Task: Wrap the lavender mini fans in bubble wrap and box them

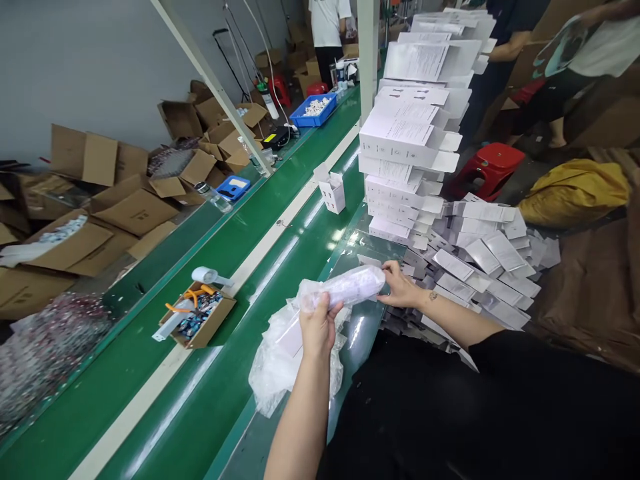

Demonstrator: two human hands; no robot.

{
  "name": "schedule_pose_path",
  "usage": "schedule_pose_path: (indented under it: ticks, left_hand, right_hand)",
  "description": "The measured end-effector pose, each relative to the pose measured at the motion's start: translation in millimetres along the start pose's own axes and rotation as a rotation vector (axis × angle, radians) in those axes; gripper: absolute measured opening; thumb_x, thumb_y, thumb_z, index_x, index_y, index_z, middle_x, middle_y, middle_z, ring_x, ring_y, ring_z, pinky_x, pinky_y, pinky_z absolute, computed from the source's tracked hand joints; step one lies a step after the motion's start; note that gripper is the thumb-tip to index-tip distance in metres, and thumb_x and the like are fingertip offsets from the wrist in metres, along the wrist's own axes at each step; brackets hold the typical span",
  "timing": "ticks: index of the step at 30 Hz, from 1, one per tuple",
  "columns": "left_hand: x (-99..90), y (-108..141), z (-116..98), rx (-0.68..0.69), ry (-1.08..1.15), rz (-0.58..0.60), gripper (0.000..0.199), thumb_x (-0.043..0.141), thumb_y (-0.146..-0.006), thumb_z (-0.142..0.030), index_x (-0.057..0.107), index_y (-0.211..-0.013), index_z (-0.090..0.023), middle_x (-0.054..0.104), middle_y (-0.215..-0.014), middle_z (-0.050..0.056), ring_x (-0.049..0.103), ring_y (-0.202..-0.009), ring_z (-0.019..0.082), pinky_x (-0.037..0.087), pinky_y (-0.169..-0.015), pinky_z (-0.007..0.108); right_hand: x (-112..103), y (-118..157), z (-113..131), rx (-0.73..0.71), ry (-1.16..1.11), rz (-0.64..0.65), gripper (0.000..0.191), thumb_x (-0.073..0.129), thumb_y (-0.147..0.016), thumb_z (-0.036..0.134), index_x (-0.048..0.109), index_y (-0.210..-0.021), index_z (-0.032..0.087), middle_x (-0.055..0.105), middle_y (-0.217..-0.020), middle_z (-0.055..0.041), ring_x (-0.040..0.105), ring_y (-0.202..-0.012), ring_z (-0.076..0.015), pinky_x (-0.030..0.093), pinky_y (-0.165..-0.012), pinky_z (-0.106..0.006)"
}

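A long bundle wrapped in clear plastic (353,285) is held level between both hands. My left hand (319,325) grips its left end, thumb on top. The fingers of my right hand (399,285) pinch its right end. What is inside the wrap looks whitish and cannot be made out clearly. Beneath, crumpled clear plastic bags (273,363) lie at the near edge of the green conveyor, with a flat white piece (291,335) partly under my left hand.
Flat white cartons (400,127) form a tall stack at the right, with more (480,260) piled beside it. An open white box (332,192) and a parts box with orange-handled pliers (213,320) stand on the conveyor (200,413). Other people are in the background.
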State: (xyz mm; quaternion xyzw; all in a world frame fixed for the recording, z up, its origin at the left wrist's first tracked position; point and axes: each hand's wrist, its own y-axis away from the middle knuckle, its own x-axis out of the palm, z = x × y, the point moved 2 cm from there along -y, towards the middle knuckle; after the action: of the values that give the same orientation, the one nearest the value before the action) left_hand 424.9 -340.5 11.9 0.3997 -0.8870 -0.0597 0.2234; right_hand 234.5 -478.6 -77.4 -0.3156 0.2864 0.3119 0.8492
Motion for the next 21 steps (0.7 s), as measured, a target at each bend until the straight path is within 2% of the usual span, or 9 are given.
schedule_pose_path:
  ticks: [3, 6, 8, 10, 13, 15, 17, 19, 21]
  left_hand:
    - [10.2, -2, 5, 0.290, -0.379, 0.078, 0.035, 0.069, -0.071, -0.039, 0.056, -0.095, -0.017, 0.059, -0.086, 0.004, 0.060, -0.079, 0.017, 0.052, -0.070, 0.033]
    - [19.2, 4, 17, 0.600, -1.027, 0.160, 0.031, 0.057, -0.081, -0.041, 0.058, -0.099, -0.016, 0.058, -0.090, 0.011, 0.059, -0.085, 0.022, 0.048, -0.074, 0.033]
    - [35.0, 6, 23, 0.673, -1.404, 0.301, 0.030, 0.051, -0.085, -0.037, 0.057, -0.104, -0.015, 0.058, -0.095, 0.014, 0.060, -0.085, 0.024, 0.046, -0.072, 0.032]
    - [58.0, 1, 24, 0.650, -1.649, 0.445, 0.028, 0.045, -0.088, -0.032, 0.055, -0.108, -0.015, 0.057, -0.099, 0.015, 0.061, -0.081, 0.023, 0.045, -0.069, 0.032]
    - [90.3, -14, 19, 0.532, -1.811, 0.587, 0.032, 0.045, -0.088, -0.036, 0.053, -0.110, -0.015, 0.060, -0.095, 0.016, 0.063, -0.079, 0.027, 0.044, -0.069, 0.035]
    - [99.6, -20, 19, 0.528, -1.824, 0.655, 0.042, 0.049, -0.085, -0.043, 0.051, -0.116, -0.014, 0.062, -0.093, 0.017, 0.062, -0.084, 0.030, 0.044, -0.071, 0.038]
    - [97.5, -19, 25, 0.670, -1.800, 0.707, 0.046, 0.052, -0.084, -0.045, 0.051, -0.118, -0.015, 0.063, -0.097, 0.018, 0.058, -0.095, 0.032, 0.043, -0.076, 0.041]
    - [87.7, -15, 39, 0.848, -1.787, 0.770, 0.034, 0.053, -0.084, -0.041, 0.060, -0.107, -0.016, 0.064, -0.098, 0.017, 0.051, -0.106, 0.034, 0.039, -0.085, 0.047]
    - [75.4, -10, 49, 0.928, -1.778, 0.787, 0.029, 0.057, -0.082, -0.038, 0.064, -0.098, -0.015, 0.065, -0.095, 0.017, 0.046, -0.113, 0.036, 0.032, -0.093, 0.054]
  right_hand:
    - [16, -8, 8, -0.029, -0.030, -0.021, 0.057, 0.067, -0.070, 0.035, 0.040, -0.117, 0.019, 0.030, -0.118, -0.0130, 0.043, -0.113, -0.0285, 0.045, -0.095, -0.047]
    - [26, -8, 8, -0.013, -0.083, -0.037, 0.052, 0.068, -0.070, 0.035, 0.041, -0.112, 0.021, 0.031, -0.119, -0.0126, 0.041, -0.116, -0.0288, 0.043, -0.096, -0.048]
    - [29, -6, 6, 0.009, -0.126, -0.038, 0.054, 0.069, -0.069, 0.035, 0.040, -0.112, 0.021, 0.032, -0.121, -0.0132, 0.039, -0.119, -0.0297, 0.041, -0.097, -0.048]
    - [32, -4, 4, 0.029, -0.177, -0.034, 0.056, 0.069, -0.067, 0.031, 0.038, -0.113, 0.021, 0.032, -0.123, -0.0140, 0.038, -0.120, -0.0302, 0.040, -0.098, -0.048]
    - [32, 0, 1, 0.087, -0.239, -0.019, 0.056, 0.068, -0.066, 0.026, 0.038, -0.112, 0.021, 0.034, -0.125, -0.0141, 0.041, -0.120, -0.0297, 0.038, -0.099, -0.048]
    - [30, 3, -3, 0.132, -0.261, -0.040, 0.057, 0.069, -0.065, 0.024, 0.037, -0.113, 0.021, 0.036, -0.125, -0.0137, 0.040, -0.120, -0.0297, 0.036, -0.100, -0.049]
    - [27, 5, -6, 0.140, -0.283, -0.069, 0.061, 0.069, -0.064, 0.024, 0.036, -0.115, 0.021, 0.037, -0.125, -0.0134, 0.038, -0.122, -0.0297, 0.037, -0.100, -0.048]
    - [24, 5, -7, 0.140, -0.306, -0.086, 0.064, 0.069, -0.062, 0.023, 0.036, -0.116, 0.022, 0.037, -0.126, -0.0132, 0.039, -0.121, -0.0291, 0.042, -0.095, -0.044]
    - [20, 1, -6, 0.163, -0.329, -0.090, 0.066, 0.069, -0.061, 0.021, 0.036, -0.118, 0.022, 0.039, -0.125, -0.0127, 0.044, -0.116, -0.0276, 0.048, -0.084, -0.039]
